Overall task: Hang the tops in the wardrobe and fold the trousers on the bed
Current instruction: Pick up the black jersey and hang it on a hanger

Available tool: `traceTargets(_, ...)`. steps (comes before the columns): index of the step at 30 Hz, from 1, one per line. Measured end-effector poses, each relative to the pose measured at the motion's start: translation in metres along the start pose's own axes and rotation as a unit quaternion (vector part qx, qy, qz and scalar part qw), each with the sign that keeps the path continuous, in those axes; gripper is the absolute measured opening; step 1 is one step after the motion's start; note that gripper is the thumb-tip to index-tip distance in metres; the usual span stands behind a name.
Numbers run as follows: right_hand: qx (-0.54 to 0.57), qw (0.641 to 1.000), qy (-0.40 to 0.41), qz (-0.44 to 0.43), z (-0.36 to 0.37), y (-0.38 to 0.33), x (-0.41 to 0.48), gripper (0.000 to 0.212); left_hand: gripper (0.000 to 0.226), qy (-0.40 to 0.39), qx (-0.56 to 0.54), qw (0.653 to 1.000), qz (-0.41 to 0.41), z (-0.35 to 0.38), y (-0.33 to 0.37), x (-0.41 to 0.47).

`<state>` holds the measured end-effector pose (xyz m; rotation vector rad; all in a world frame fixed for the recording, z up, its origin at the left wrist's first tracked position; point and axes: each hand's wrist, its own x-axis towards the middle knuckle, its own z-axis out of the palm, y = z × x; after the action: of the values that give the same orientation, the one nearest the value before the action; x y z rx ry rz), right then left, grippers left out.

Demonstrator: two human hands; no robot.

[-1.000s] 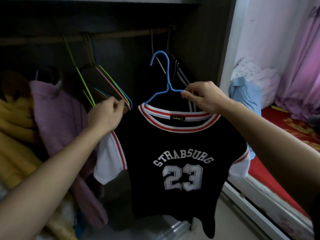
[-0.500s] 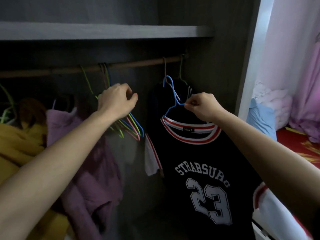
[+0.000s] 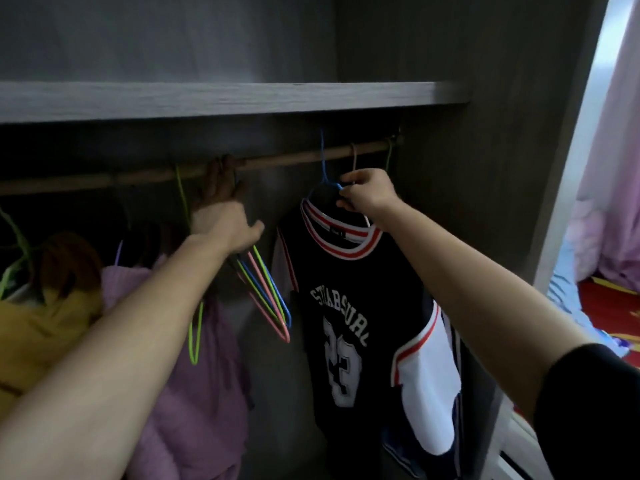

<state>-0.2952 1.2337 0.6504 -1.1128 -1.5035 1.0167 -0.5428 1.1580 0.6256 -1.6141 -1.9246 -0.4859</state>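
Observation:
A black jersey [image 3: 349, 317] with white sleeves, red-white trim and the number 23 hangs on a blue hanger [image 3: 325, 168]. The hanger's hook is over the wooden rail [image 3: 294, 159] inside the wardrobe. My right hand [image 3: 367, 195] pinches the hanger's shoulder just above the jersey collar. My left hand [image 3: 225, 216] reaches up to the rail left of the jersey, fingers curled around the hooks of a bunch of empty coloured hangers [image 3: 266, 292], holding them aside.
A grey shelf [image 3: 225, 100] runs just above the rail. A purple garment [image 3: 194, 393] and a yellow one [image 3: 38, 327] hang at the left. The wardrobe's side wall [image 3: 467, 237] stands close to the right. A bed with a red cover [image 3: 613, 292] lies beyond.
My right hand raised the jersey and the blue hook went over the rail. My left hand climbed to the rail, pushing the empty hangers leftward. The view tilted up.

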Motion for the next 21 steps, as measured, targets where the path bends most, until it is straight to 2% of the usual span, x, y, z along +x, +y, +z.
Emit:
traceTargets(2, -0.033, 0.999, -0.004, 0.006, 0.008, 0.007, 0.002, 0.026, 0.090, 0.017, -0.012, 1.000, 0.008, 0.001, -0.001, 0.005)
traceTargets(5, -0.139, 0.990, -0.004, -0.019, 0.014, 0.019, -0.003, 0.034, 0.085, 0.018, -0.023, 0.999, 0.015, 0.003, -0.003, 0.006)
traceTargets(9, -0.201, 0.978, -0.006, -0.059, 0.003, 0.014, -0.021, 0.032, 0.086, -0.016, -0.030, 0.999, 0.011, -0.005, -0.003, 0.010)
traceTargets(11, -0.276, 0.955, -0.011, -0.107, -0.004, 0.012, -0.039, 0.033, 0.085, -0.059, -0.049, 0.997, 0.007, -0.016, -0.004, 0.012)
traceTargets(13, -0.374, 0.913, 0.005, -0.165, -0.011, 0.016, -0.059, 0.037, 0.069, -0.074, -0.101, 0.992, -0.002, -0.023, -0.002, 0.003)
traceTargets(16, -0.470, 0.852, 0.051, -0.224, -0.022, 0.031, -0.088, 0.039, 0.062, 0.002, -0.110, 0.994, 0.028, -0.018, 0.012, -0.032)
traceTargets(21, -0.544, 0.791, 0.116, -0.255, -0.050, 0.076, -0.135, 0.043, 0.064, 0.137, -0.220, 0.961, 0.098, -0.006, 0.063, -0.089)
